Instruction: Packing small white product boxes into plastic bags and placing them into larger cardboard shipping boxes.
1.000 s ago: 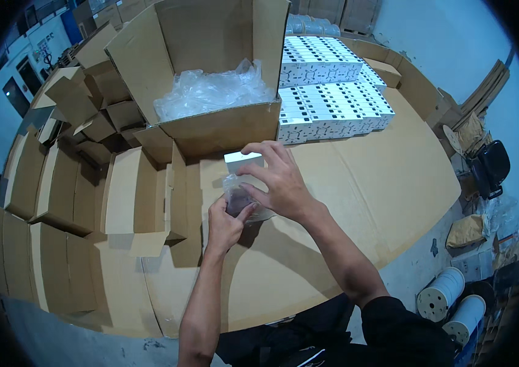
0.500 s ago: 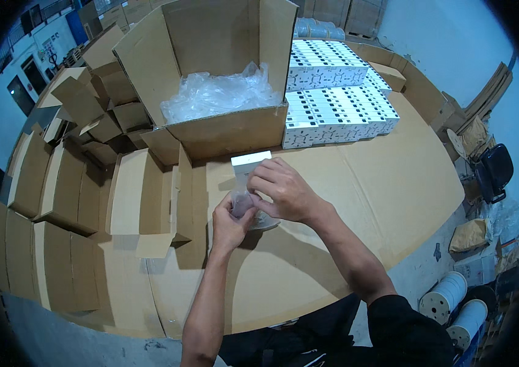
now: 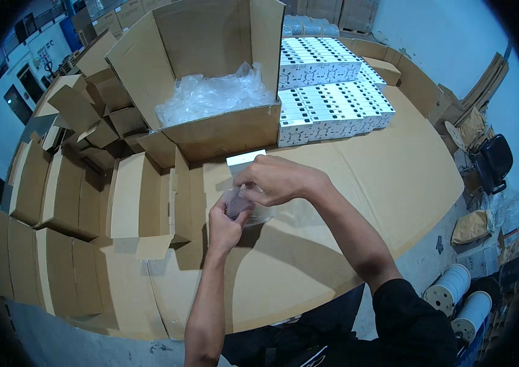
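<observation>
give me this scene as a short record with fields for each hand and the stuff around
left hand: holds a small greyish item that appears to be in a clear plastic bag
right hand: fingers at the item and bag, exact grip unclear
just beyond hands: small white box
far side: large open brown cardboard box with crumpled clear plastic inside
right of it: stacked white patterned boxes
left side: open brown cardboard cartons

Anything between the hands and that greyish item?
Clear plastic around the greyish item, where the left hand and right hand work; can't tell if either touches it directly. Nothing else visible between.
</observation>
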### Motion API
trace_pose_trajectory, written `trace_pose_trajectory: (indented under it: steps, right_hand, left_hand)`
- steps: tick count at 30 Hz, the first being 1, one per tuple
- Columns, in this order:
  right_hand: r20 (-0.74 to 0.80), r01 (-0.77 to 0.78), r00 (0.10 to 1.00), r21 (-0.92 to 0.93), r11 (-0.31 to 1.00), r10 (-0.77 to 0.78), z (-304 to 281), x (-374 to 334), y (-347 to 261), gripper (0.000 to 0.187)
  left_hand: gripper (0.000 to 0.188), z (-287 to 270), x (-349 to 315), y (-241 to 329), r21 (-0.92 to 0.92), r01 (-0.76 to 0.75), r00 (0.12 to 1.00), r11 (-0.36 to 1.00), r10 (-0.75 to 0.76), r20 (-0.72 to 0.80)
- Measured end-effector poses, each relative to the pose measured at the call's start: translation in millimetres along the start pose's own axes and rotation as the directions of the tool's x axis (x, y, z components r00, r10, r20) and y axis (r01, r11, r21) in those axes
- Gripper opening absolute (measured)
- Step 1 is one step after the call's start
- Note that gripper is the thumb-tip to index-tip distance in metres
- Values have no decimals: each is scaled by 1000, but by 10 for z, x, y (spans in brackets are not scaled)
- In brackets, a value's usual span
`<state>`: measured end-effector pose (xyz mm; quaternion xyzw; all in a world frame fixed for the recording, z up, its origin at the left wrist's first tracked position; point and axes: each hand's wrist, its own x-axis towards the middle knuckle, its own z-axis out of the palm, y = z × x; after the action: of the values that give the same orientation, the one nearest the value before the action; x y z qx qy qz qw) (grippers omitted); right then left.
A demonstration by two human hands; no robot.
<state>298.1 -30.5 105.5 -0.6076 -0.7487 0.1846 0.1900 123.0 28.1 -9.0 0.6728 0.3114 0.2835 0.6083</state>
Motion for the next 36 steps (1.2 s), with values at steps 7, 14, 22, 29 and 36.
trace_pose_trajectory:
  steps: [7,14,22,29,36]
  right_hand:
    - [182,-59,983,179,982,26,-136,154,-132,26]
    - [97,-26,995,200,979,7,-2,187,-37,32]
    - [-37,124,990,-180,976,-133,17,39,-43,34]
    - [-105,68,991,-126,990,-81,-30,-18,-76,27]
    - [-164,54,985,43,998,-47,156,-4,29,15]
  left_hand:
    - [49,55,-59,71,-115,20,992,993,-6,123]
    - [49,59,-63,55,-163,120,989,979,-103,107]
    - [36,36,-76,143,-134,129,980,983,-105,172]
    - [43,-23,-45,59,-67,85,974,994,-69,218]
    - [48,61,-46,156,-52,80,982,995,-70,173]
